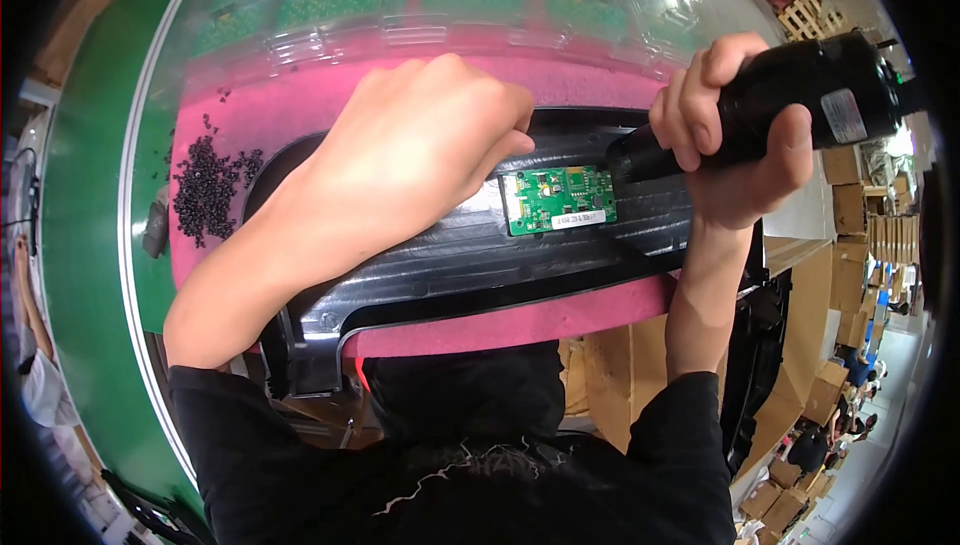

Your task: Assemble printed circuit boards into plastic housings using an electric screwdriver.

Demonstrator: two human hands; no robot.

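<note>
A black plastic housing (440, 263) with a long, curved rim lies across the pink mat (515, 325). Inside it rests a green circuit board (545, 207) bearing a white label. My right hand (735, 145) is wrapped around a black electric screwdriver (805, 95), whose nose points left to the board's right edge. The dark tip blends into the housing, so I cannot tell whether it touches a screw. Above and left of the board is my left hand (435, 130), fingers curled under and pressed together; whatever they hold, if anything, is hidden.
A pile of small black screws (205, 190) sits on the mat's left side, near a small dark block (156, 229). Clear plastic trays (340, 10) of green boards stand at the far side. Cardboard boxes (620, 370) are near my right arm; a green surface (85, 245) lies left.
</note>
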